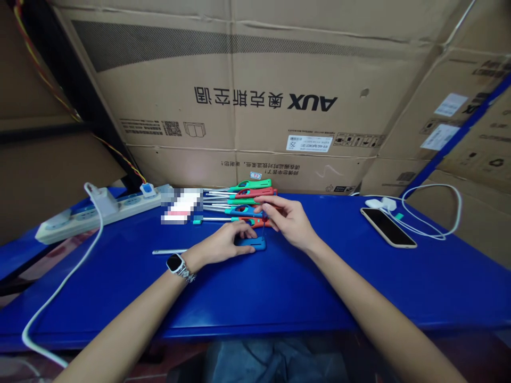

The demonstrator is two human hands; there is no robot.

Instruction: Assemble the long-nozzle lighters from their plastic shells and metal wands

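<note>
A blue long-necked lighter (255,243) lies on the blue table, its metal tube pointing left. My left hand (221,246), with a watch on its wrist, is closed around the lighter's body and steadies it. Above the lighter's right end, my right hand (288,219) pinches a thin, dark, needle-like piece (264,229) that points down toward the handle; its exact kind is too small to make out. Just behind the hands lie several more long-necked lighters, among them a green one (255,184), a blue one (241,211) and an orange one (239,219).
A white power strip (115,210) with plugs and a cable runs along the left. At the right lie a phone (388,227) and a white charging cable (447,234). A large cardboard panel (247,133) stands along the back edge of the table (319,298). A blurred patch covers something at back left.
</note>
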